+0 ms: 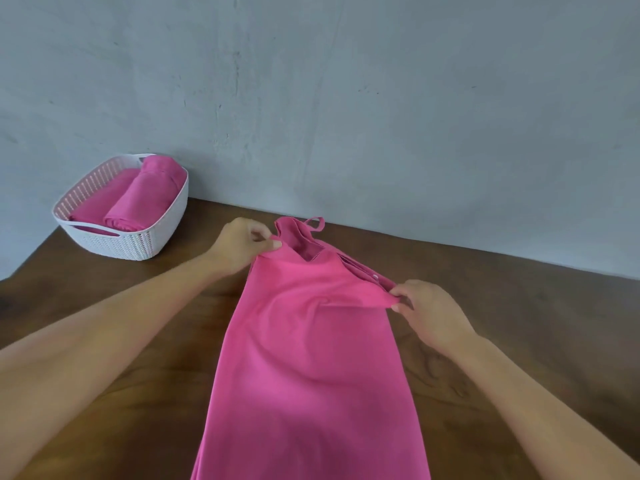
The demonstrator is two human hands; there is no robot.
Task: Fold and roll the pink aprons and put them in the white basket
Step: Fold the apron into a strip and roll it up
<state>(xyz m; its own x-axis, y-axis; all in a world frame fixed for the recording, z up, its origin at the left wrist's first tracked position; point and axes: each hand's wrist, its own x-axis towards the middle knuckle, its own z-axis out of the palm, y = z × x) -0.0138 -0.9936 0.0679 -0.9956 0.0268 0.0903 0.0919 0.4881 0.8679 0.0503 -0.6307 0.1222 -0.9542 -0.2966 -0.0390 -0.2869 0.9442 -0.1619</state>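
Pink apron [311, 358]: lies lengthwise down the middle of the wooden table [121, 306], folded into a long narrow strip. Bib end points to the far edge; lower end runs out of view at the near edge.
Apron top: cloth is stretched between the two hands, with creases fanning toward the right-side grip. The rest lies flat.
Neck strap [317, 223]: small pink loop sticks out at the apron's far end, near the table's far edge.
Snap [375, 278]: white, on the folded right side, near the right-hand fingertips.
Left hand [239, 247]: thumb and curled fingers pinch the apron's far-left corner.
Right hand [429, 313]: fingers curled, pinching a bunch of cloth at the apron's right edge, nearer the near edge than the other grip.
Forearms: both bare, reaching in from the near corners.
White basket [138, 242]: far-left corner of the table, by the wall, well apart from the held apron. Woven-look plastic with handle slots in the rim.
Rolled aprons [145, 199]: two pink rolls inside the basket, side by side and touching; the right one sits higher.
Wall [381, 98]: grey, rough plaster, behind the far edge.
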